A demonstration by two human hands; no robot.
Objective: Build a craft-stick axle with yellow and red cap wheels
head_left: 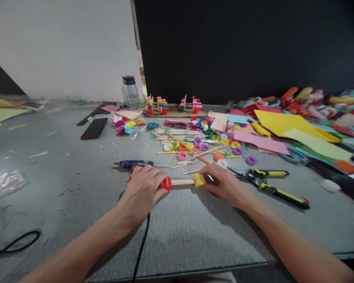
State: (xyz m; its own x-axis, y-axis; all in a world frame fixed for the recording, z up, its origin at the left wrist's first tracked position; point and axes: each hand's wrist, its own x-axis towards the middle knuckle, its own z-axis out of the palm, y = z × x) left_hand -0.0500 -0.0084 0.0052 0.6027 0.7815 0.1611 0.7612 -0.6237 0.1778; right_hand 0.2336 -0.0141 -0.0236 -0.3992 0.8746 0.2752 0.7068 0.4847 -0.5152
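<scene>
My left hand [144, 184] is closed on a red bottle cap [166, 183] at the left end of some thin wooden sticks [182, 182]. At their right end, my right hand [224, 184] pinches a yellow bottle cap [198, 180]. A dark, shiny piece [211, 179] shows beside the yellow cap among my right fingers; its kind is unclear. The sticks lie level between both hands, just above the table. Right behind my left hand rests a blue glue gun [134, 164], partly hidden by my fingers. Yellow-and-black pliers [262, 182] lie to the right of my right hand.
Loose caps [182, 156], wooden sticks [177, 135] and coloured paper [295, 124] spread behind my hands. Two small stick-and-cap models [157, 106] and a water bottle [131, 92] stand at the back. A black cable [142, 243] runs off the front edge. Scissors [296, 156] lie right.
</scene>
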